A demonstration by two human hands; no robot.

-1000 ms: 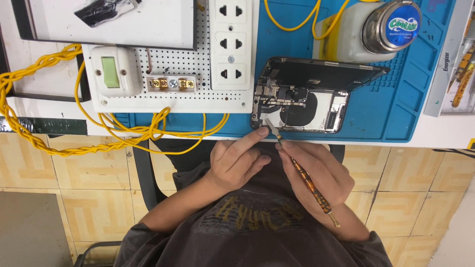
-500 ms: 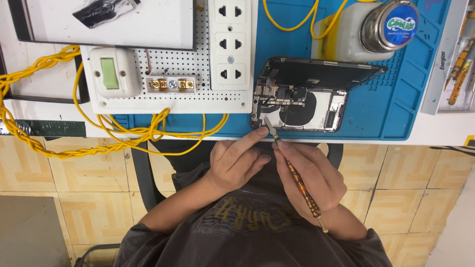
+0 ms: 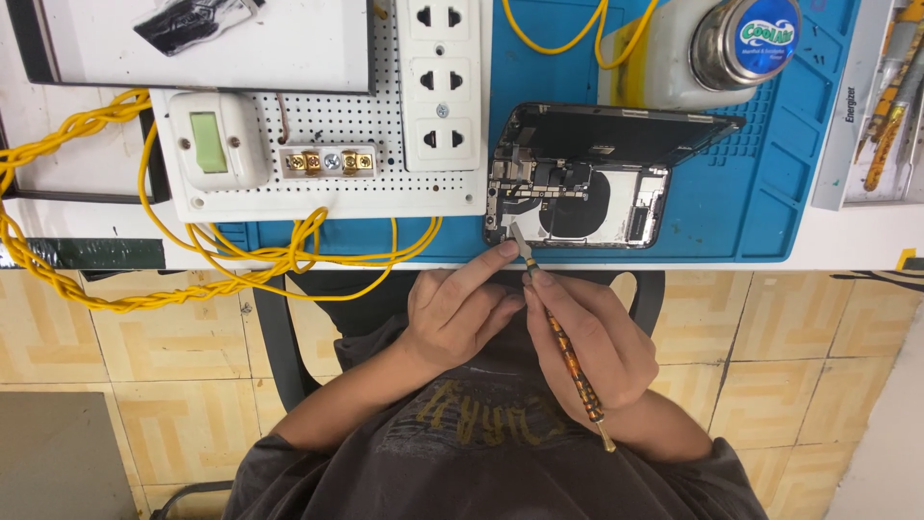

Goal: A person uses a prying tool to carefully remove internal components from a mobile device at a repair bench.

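Phone: An opened phone [image 3: 577, 188] is lying on the blue mat [image 3: 770, 193] at the near edge of the white counter [image 3: 847, 250], its dark screen panel tilting up along the far side and its inner parts showing.
Right hand: My right hand [image 3: 582, 342] is gripping a thin orange screwdriver [image 3: 568, 351], fingers closed round its shaft, and is holding its metal tip against the phone's near left corner.
Left hand: My left hand [image 3: 462, 313] is holding nothing, its fingers loosely curling, the forefinger stretching to touch the tool just behind the tip.
Left of phone: A white perforated board [image 3: 327, 125] is carrying a socket strip [image 3: 441, 82], a switch [image 3: 212, 140] and a brass terminal [image 3: 331, 161].
Cable: A yellow cable [image 3: 221, 260] is looping over the counter edge.
Far side: A white bottle [image 3: 712, 48] with a metal cap is standing on the mat beyond the phone.
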